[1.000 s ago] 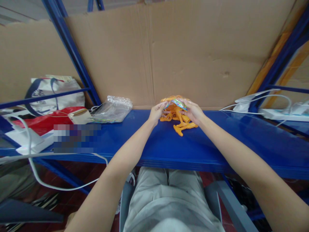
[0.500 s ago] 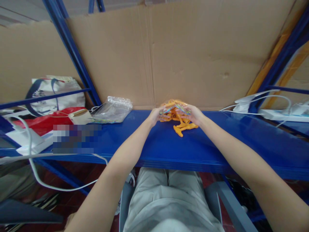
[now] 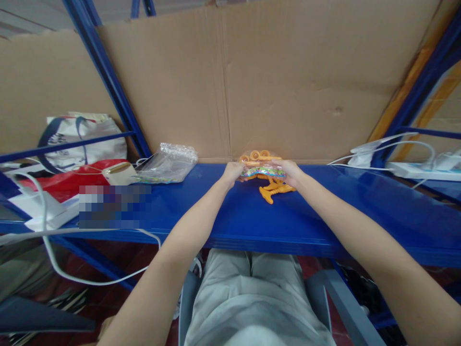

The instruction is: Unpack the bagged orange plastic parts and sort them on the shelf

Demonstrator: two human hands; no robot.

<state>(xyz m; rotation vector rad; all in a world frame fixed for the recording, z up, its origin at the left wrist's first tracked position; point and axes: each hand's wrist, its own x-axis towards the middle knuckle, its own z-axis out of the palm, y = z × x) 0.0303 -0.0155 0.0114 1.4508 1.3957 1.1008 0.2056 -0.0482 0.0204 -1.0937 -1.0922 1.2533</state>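
Between my hands a clear plastic bag with a colourful printed strip is stretched sideways. My left hand grips its left edge, and my right hand grips its right edge. Just behind and above the strip, several orange plastic pieces with round ends show; whether they are inside the bag or behind it I cannot tell. More orange plastic pieces with T-shaped handles lie on the blue tabletop in front of the bag, close to my right hand. Some fingertips are hidden behind the plastic.
Flat clear plastic bags lie stacked on the left of the blue table. Farther left are a red bag, a white tote bag and white cables. A cardboard sheet stands behind; a power strip is at right.
The bag's printed strip, crumpled and raised before, is now lower and pulled straight between my hands. Its near side covers more of the orange pieces. Both hands have shifted slightly.
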